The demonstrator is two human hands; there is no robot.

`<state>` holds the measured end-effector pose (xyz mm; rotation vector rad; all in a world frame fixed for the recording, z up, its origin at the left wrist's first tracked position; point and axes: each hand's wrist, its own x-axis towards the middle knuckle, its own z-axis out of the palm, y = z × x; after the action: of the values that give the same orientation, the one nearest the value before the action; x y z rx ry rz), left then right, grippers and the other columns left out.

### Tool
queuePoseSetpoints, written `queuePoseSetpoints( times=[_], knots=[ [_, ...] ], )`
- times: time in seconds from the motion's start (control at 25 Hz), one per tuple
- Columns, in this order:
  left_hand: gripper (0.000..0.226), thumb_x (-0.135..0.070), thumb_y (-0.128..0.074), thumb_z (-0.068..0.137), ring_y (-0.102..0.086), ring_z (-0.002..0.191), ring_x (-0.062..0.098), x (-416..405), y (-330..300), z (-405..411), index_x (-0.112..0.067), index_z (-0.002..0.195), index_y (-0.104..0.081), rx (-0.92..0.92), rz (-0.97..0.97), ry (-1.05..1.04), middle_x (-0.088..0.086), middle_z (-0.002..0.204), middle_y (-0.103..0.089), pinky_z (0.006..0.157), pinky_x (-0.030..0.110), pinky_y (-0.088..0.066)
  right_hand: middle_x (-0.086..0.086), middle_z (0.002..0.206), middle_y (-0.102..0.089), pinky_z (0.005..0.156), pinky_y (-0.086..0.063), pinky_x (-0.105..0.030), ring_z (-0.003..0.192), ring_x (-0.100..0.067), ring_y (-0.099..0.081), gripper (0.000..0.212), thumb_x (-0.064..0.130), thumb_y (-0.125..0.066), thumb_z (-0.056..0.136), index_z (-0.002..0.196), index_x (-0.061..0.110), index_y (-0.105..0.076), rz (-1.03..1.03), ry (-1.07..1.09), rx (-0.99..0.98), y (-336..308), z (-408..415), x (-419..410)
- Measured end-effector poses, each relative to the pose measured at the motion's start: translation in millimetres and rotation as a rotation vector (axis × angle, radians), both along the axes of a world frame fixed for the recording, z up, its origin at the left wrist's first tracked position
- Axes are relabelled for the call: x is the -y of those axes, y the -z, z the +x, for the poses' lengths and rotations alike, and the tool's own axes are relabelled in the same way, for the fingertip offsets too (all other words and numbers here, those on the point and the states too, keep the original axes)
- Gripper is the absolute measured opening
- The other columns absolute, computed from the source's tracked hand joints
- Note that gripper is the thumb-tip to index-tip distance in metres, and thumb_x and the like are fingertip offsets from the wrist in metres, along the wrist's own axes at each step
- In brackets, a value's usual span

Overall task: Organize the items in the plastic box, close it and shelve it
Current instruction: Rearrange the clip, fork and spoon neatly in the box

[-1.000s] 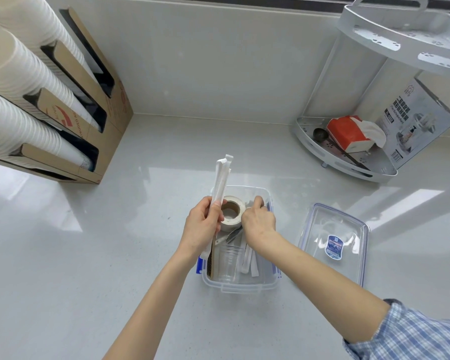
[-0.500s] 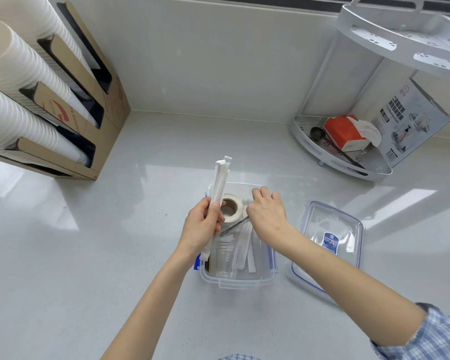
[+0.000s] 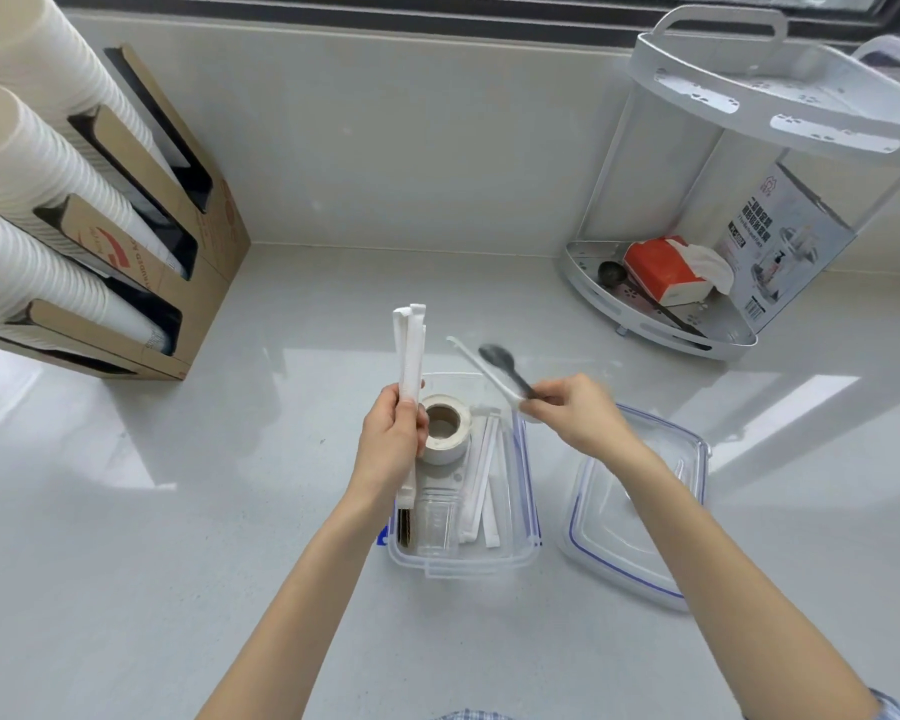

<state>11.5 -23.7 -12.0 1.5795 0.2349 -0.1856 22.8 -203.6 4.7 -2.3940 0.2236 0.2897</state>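
In the head view, a clear plastic box (image 3: 521, 532) with blue clips is seen standing open on a pale grey counter (image 3: 178, 537), just in front of the person. A bundle of white paper-wrapped straws (image 3: 410, 350) is held upright in the left hand (image 3: 392, 449), whose fingers are wrapped tightly round the lower half of the bundle, at the box's left edge. A dark spoon (image 3: 505, 368) and one more wrapped straw (image 3: 481, 367) are pinched together between the fingertips of the right hand (image 3: 572, 413), which is raised above the far right corner of the box; both items are blurred and are pointed up and to the left. Inside the box, a roll of white tape (image 3: 444, 427) is seen lying at the far end, a small clear cup (image 3: 437, 522) at the near end, several loose wrapped straws (image 3: 481, 485) along the right side, and a brown cardboard piece (image 3: 406, 527) against the left wall. The box's clear lid (image 3: 630, 537), edged in blue, is laid flat on the counter just to the right of the box, partly covered by the right forearm. A white corner rack (image 3: 661, 324) is placed at the far right, with an orange tissue pack (image 3: 663, 270) and a dark scoop on its lower tier. A cardboard dispenser (image 3: 178, 241) filled with stacked white paper cups (image 3: 32, 163) is seen at the far left.
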Motion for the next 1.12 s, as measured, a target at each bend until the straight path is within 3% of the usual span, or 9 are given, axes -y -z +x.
queuePoseSetpoints(
  times=[0.12, 0.2, 0.28, 0.36, 0.48, 0.64, 0.84, 1.0, 1.12],
  knots=[
    [0.027, -0.011, -0.028, 0.094, -0.036, 0.053, 0.011, 14, 3, -6, -0.018, 0.075, -0.046, -0.064, 0.011, 0.064, -0.003, 0.067, -0.042, 0.052, 0.019, -0.034, -0.012, 0.087, -0.061, 0.074, -0.042, -0.030, 0.081, -0.018, -0.053, 0.022, 0.018, -0.052, 0.091, 0.102, 0.005, -0.065, 0.393, 0.177, 0.004, 15, -7, 6],
    [0.021, -0.009, -0.029, 0.092, -0.040, 0.057, 0.012, 24, 7, -10, -0.013, 0.081, -0.046, -0.114, 0.062, 0.126, 0.000, 0.069, -0.044, 0.057, 0.023, -0.036, -0.008, 0.093, -0.061, 0.082, -0.050, -0.029, 0.084, -0.017, -0.061, 0.020, 0.014, -0.045, 0.095, 0.106, 0.004, -0.058, 0.662, 0.278, 0.001, 21, -11, 6],
    [0.027, -0.006, -0.030, 0.089, -0.056, 0.082, 0.021, 38, 12, -16, -0.010, 0.110, -0.048, -0.169, 0.150, 0.225, 0.009, 0.092, -0.059, 0.074, 0.032, -0.045, -0.004, 0.088, -0.058, 0.073, -0.051, -0.023, 0.079, -0.012, -0.061, 0.015, 0.011, -0.038, 0.097, 0.103, 0.006, -0.051, 0.831, 0.373, -0.010, 23, -16, 5],
    [0.041, -0.004, -0.029, 0.089, -0.048, 0.118, 0.032, 52, 20, -21, -0.010, 0.128, -0.037, -0.198, 0.252, 0.324, 0.020, 0.127, -0.050, 0.096, 0.037, -0.039, -0.002, 0.082, -0.053, 0.066, -0.047, -0.021, 0.075, -0.010, -0.057, 0.017, 0.011, -0.033, 0.099, 0.093, 0.009, -0.049, 0.916, 0.443, -0.037, 24, -20, 4],
    [0.050, 0.000, -0.026, 0.087, -0.037, 0.126, 0.026, 64, 30, -27, -0.014, 0.135, -0.029, -0.199, 0.293, 0.382, 0.017, 0.137, -0.035, 0.104, 0.034, -0.030, -0.003, 0.076, -0.048, 0.060, -0.042, -0.021, 0.068, -0.012, -0.050, 0.027, 0.010, -0.031, 0.098, 0.076, 0.013, -0.046, 0.957, 0.474, -0.071, 28, -25, 7],
    [0.061, -0.001, -0.025, 0.088, -0.016, 0.140, 0.025, 72, 39, -26, -0.018, 0.144, -0.008, -0.316, 0.333, 0.436, 0.011, 0.152, -0.011, 0.116, 0.040, -0.018, -0.003, 0.079, -0.049, 0.062, -0.042, -0.021, 0.070, -0.011, -0.051, 0.026, 0.010, -0.031, 0.098, 0.078, 0.015, -0.047, 0.956, 0.465, -0.101, 32, -29, 12],
    [0.057, -0.008, -0.030, 0.092, -0.008, 0.143, 0.024, 78, 32, -26, -0.011, 0.144, -0.005, -0.343, 0.361, 0.444, 0.008, 0.156, -0.001, 0.115, 0.036, -0.016, -0.001, 0.086, -0.055, 0.065, -0.045, -0.021, 0.077, -0.009, -0.057, 0.022, 0.013, -0.034, 0.098, 0.085, 0.019, -0.050, 0.942, 0.439, -0.119, 35, -30, 16],
    [0.061, -0.021, -0.033, 0.093, 0.000, 0.144, 0.025, 83, 33, -18, -0.009, 0.144, 0.000, -0.372, 0.409, 0.410, 0.008, 0.156, 0.007, 0.118, 0.041, -0.009, 0.000, 0.087, -0.056, 0.068, -0.045, -0.021, 0.078, -0.008, -0.058, 0.017, 0.013, -0.034, 0.098, 0.096, 0.015, -0.050, 0.945, 0.424, -0.123, 37, -30, 18],
    [0.066, -0.028, -0.036, 0.092, -0.002, 0.144, 0.028, 87, 38, -9, -0.007, 0.143, -0.001, -0.446, 0.402, 0.366, 0.012, 0.156, 0.004, 0.118, 0.046, -0.012, -0.002, 0.084, -0.054, 0.070, -0.047, -0.021, 0.075, -0.010, -0.057, 0.022, 0.011, -0.033, 0.098, 0.085, 0.016, -0.050, 0.974, 0.450, -0.133, 42, -30, 15]
  ],
)
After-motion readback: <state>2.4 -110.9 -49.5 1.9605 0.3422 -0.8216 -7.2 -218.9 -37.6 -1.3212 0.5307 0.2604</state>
